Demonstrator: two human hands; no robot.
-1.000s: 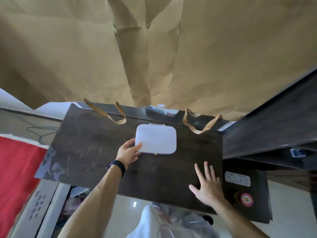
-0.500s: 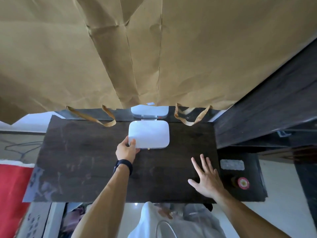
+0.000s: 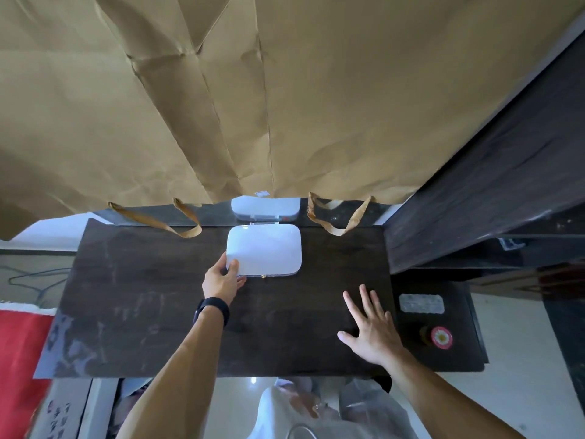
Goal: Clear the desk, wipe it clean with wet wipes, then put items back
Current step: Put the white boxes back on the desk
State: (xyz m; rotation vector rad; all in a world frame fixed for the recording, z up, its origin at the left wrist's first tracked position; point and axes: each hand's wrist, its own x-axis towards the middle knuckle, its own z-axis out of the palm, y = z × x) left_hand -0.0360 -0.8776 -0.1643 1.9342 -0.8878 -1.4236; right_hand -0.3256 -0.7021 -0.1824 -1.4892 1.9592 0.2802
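A dark wooden desk fills the middle of the view. A white rounded-rectangle case lies flat at the desk's back edge, its image mirrored in the glossy surface behind. My left hand grips the case's near left corner, thumb on top. My right hand rests flat on the desk's right part, fingers spread, holding nothing.
Large brown paper bags with handles hang over the back of the desk. A dark shelf unit stands to the right. A lower dark stand holds a red-capped jar and a grey label. Red cloth lies at left.
The case has been pushed back against the desk's rear edge, with my left hand following and its thumb moving onto the lid. My right hand stays put.
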